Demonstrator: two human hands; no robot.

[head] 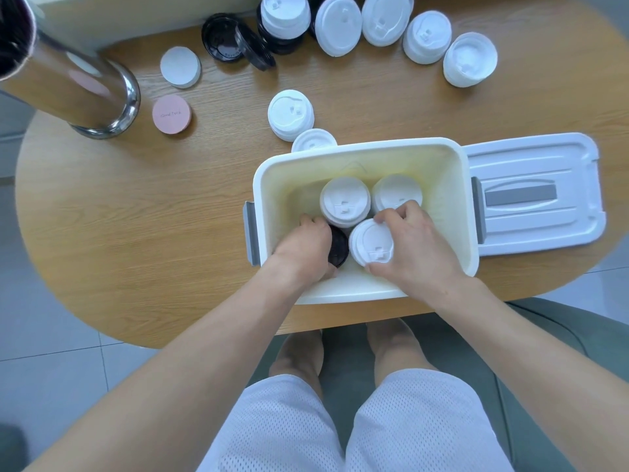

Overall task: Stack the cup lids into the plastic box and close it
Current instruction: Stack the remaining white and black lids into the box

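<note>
White lid stack point(371, 242) pinched in the right hand point(413, 248), low inside the box point(357, 153); left hand point(306, 248) beside it clasps black lids point(338, 247). Two white stacks point(344, 201) fill the space beyond the fingers; box lid point(534, 194) lies rightward.
</note>
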